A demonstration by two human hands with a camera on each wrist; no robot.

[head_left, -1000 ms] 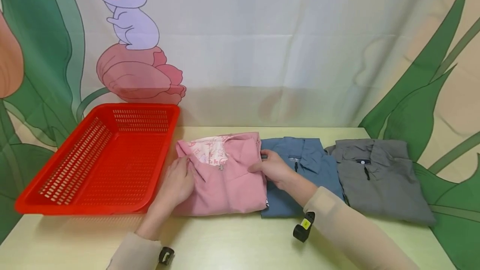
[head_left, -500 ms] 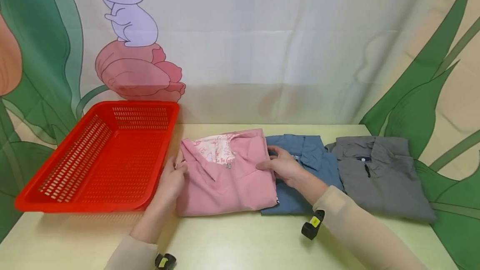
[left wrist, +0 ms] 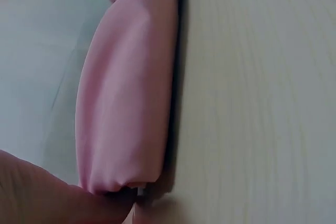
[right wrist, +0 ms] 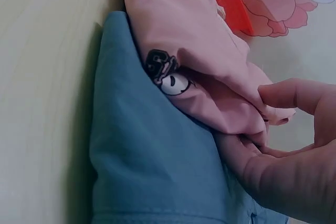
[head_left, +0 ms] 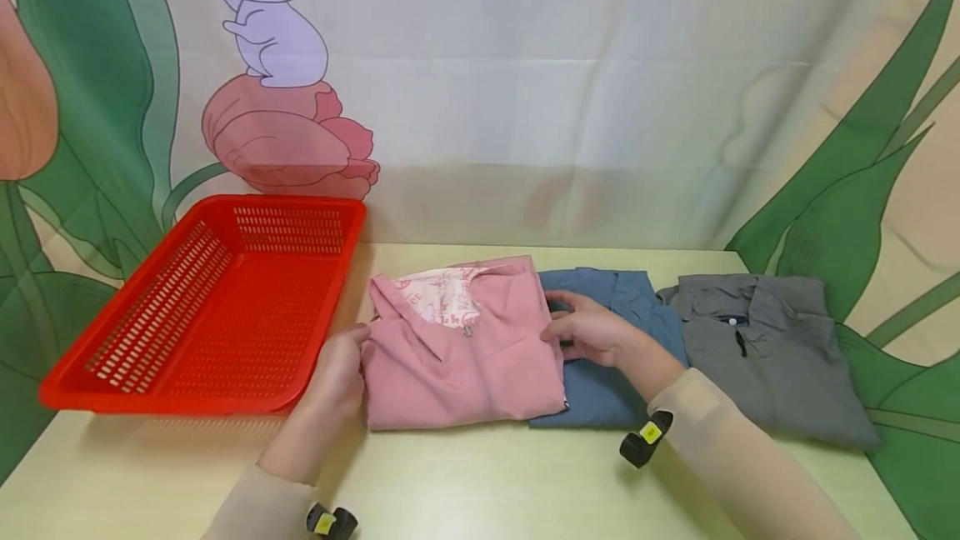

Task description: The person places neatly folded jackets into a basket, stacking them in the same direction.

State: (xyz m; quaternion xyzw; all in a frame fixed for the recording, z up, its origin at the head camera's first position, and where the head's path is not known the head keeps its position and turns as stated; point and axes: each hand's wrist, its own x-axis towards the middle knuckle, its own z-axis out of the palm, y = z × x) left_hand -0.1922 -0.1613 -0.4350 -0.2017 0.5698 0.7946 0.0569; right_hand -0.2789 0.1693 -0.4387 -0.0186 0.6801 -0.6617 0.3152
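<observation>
A folded pink zip jacket (head_left: 450, 377) with a printed white lining lies on the table, partly over a folded blue garment (head_left: 600, 394). My left hand (head_left: 336, 373) pinches its left edge; in the left wrist view the thumb (left wrist: 47, 195) meets the end of the pink fold, and the other fingers are mostly hidden. At the right edge, my right hand (head_left: 596, 333) holds the jacket between thumb and fingers, above the blue garment. A black-and-white print (right wrist: 173, 82) shows on the pink side in the right wrist view.
A red plastic basket (head_left: 165, 404) with perforated walls stands at the left, close to my left hand. To the right lies a folded grey garment (head_left: 780, 382) with a collar. A printed curtain (head_left: 487, 107) hangs behind the pale table (head_left: 450, 482).
The pink jacket has slid slightly right, covering more of the blue garment. My left hand has shifted from the jacket's upper left onto its left edge; my right hand has moved right with the jacket.
</observation>
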